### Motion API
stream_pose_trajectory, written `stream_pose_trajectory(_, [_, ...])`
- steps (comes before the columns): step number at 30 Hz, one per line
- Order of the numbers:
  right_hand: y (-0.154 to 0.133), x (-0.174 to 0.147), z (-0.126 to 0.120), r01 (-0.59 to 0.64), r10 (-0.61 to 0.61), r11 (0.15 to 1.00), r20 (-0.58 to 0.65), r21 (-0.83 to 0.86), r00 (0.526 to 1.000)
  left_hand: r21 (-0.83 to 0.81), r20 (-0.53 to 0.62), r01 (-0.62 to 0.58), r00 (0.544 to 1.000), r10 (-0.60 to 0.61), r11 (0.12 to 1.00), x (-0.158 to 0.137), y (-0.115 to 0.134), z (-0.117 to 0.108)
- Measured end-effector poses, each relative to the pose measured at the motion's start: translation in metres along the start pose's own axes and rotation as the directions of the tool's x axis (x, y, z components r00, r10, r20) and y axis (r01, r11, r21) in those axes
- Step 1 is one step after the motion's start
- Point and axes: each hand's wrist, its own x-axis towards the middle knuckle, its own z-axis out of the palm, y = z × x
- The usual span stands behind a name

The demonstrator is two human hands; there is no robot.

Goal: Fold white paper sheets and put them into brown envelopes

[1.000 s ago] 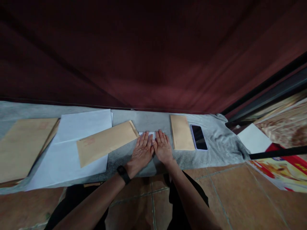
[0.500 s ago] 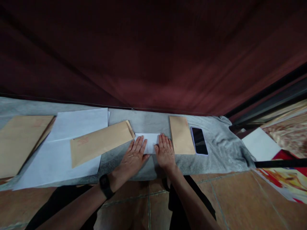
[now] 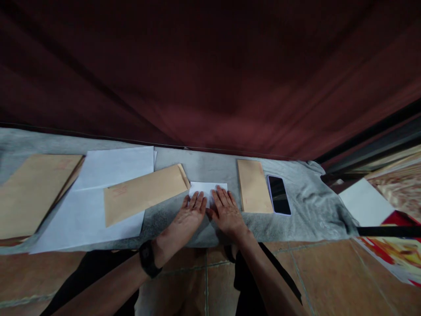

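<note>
A small folded white sheet of paper (image 3: pixel 208 187) lies flat on the grey cloth between my hands. On its left part rests my left hand (image 3: pixel 190 215), palm down with the fingers stretched forward. My right hand (image 3: pixel 227 213) presses flat on the right part, fingers also extended. The near edge of the paper is hidden beneath both hands. A brown envelope (image 3: pixel 144 192) lies slantwise to the left, its flap end close to the paper. Just right of my right hand is another brown envelope (image 3: pixel 255 186).
A phone (image 3: pixel 279 195) lies beside the right envelope. Larger white sheets (image 3: pixel 98 224) and a stack of brown envelopes (image 3: pixel 39 193) are at the left. The grey cloth (image 3: pixel 315 210) ends against a dark red fabric (image 3: pixel 210 79). Printed papers (image 3: pixel 394 250) sit at the far right.
My hands have moved closer together over the paper, the right hand shifting inward from its right edge. The whole view has shifted slightly.
</note>
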Motion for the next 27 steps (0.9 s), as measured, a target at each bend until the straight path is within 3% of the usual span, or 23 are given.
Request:
stream_pose_trajectory(8, [-0.005, 0.003, -0.010, 0.069, -0.069, 0.998, 0.069, -0.004, 0.995, -0.129, 0.036, 0.004, 0.999, 0.001, 0.992, 0.015, -0.003, -0.025])
stream_pose_trajectory(12, [0.001, 0.008, -0.022, 0.064, -0.064, 0.998, 0.059, 0.005, 0.996, -0.192, -0.036, -0.039, 0.999, 0.033, 0.981, 0.019, -0.014, -0.043])
stream_pose_trajectory(15, [0.010, 0.010, -0.037, 0.040, -0.040, 0.989, -0.004, 0.142, 0.999, -0.358, -0.129, -0.007, 0.991, -0.041, 0.934, 0.022, -0.024, -0.062])
stream_pose_trajectory(17, [0.017, 0.010, -0.048, 0.016, 0.008, 0.943, -0.071, 0.332, 0.997, -0.551, -0.162, 0.059, 0.971, -0.176, 0.832, 0.025, -0.032, -0.074])
stream_pose_trajectory(18, [0.019, 0.010, -0.052, -0.008, 0.061, 0.898, -0.106, 0.440, 0.992, -0.665, -0.147, 0.095, 0.956, -0.255, 0.741, 0.027, -0.035, -0.079])
stream_pose_trajectory(20, [0.023, 0.011, -0.058, -0.080, 0.221, 0.770, -0.146, 0.633, 0.964, -0.866, -0.041, 0.165, 0.917, -0.397, 0.472, 0.031, -0.042, -0.085])
stream_pose_trajectory(22, [0.025, 0.013, -0.057, -0.154, 0.385, 0.632, -0.135, 0.759, 0.913, -0.960, 0.126, 0.225, 0.881, -0.457, 0.169, 0.035, -0.045, -0.086])
stream_pose_trajectory(24, [0.024, 0.018, -0.051, -0.215, 0.479, 0.552, -0.095, 0.806, 0.873, -0.963, 0.250, 0.269, 0.855, -0.455, -0.024, 0.038, -0.046, -0.081])
stream_pose_trajectory(25, [0.023, 0.020, -0.047, -0.243, 0.499, 0.548, -0.080, 0.800, 0.863, -0.956, 0.278, 0.288, 0.846, -0.455, -0.050, 0.039, -0.046, -0.077])
stream_pose_trajectory(27, [0.020, 0.023, -0.037, -0.306, 0.507, 0.607, -0.061, 0.733, 0.860, -0.940, 0.279, 0.339, 0.832, -0.481, 0.041, 0.040, -0.043, -0.071])
